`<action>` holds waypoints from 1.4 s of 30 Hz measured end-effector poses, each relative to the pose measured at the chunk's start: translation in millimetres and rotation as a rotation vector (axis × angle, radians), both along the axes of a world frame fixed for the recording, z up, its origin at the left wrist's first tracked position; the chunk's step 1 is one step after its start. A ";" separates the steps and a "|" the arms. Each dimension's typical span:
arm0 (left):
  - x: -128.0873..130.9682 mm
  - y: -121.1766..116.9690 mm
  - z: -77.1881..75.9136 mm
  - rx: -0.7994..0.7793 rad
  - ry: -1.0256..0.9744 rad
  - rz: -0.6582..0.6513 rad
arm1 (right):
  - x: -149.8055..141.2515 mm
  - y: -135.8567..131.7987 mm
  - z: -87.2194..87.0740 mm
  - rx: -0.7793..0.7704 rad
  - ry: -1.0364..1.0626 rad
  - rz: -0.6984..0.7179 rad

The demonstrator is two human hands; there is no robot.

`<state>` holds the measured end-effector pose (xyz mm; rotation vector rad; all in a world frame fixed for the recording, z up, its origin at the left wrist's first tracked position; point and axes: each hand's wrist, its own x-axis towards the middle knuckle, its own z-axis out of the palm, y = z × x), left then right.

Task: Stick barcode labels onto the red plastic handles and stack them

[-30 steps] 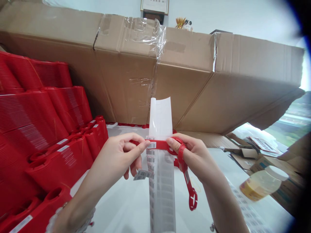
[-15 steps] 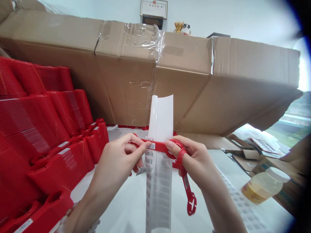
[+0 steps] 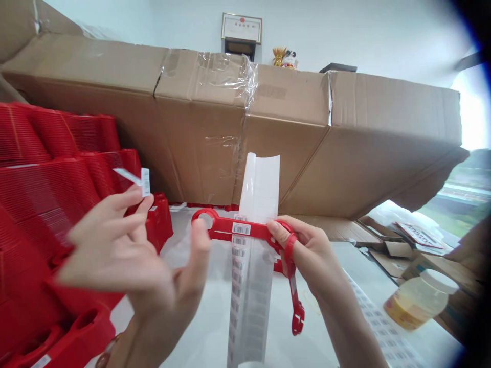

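My right hand (image 3: 303, 245) grips a flat red plastic strip with ringed ends (image 3: 222, 226), thumb pressed on its right end. A white barcode label (image 3: 241, 228) lies on the strip's middle. A second red strip (image 3: 296, 306) hangs from the same hand, a loop around the thumb. My left hand (image 3: 141, 245), blurred, is left of the strip with fingers spread. Small white labels (image 3: 145, 181) cling at its fingertips. Behind the strip, a long label sheet (image 3: 249, 296) with a column of barcodes runs up to a curled white top end.
Stacks of red plastic parts (image 3: 49, 199) fill the left side. A large cardboard box (image 3: 207, 128) spans the back. On the right are a jar with yellow contents (image 3: 420, 299), another label sheet (image 3: 383, 327) and cardboard pieces (image 3: 391, 260).
My left hand has let go of the red strip's left end and moved left, its fingers opening, labels at the fingertips. The right hand still holds the strip in nearly the same place.
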<state>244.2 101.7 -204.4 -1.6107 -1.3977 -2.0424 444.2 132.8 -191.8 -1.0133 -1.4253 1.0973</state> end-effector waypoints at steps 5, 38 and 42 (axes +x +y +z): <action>8.1 27.0 -13.1 0.140 0.330 0.140 | -4.7 -8.6 0.9 -0.023 -0.027 0.012; -20.1 20.2 15.1 -0.722 -0.281 -0.760 | 19.8 10.5 3.2 0.018 -0.013 0.181; -34.7 1.8 1.1 -0.541 -0.267 -0.707 | 29.6 14.6 7.8 -0.039 -0.049 0.381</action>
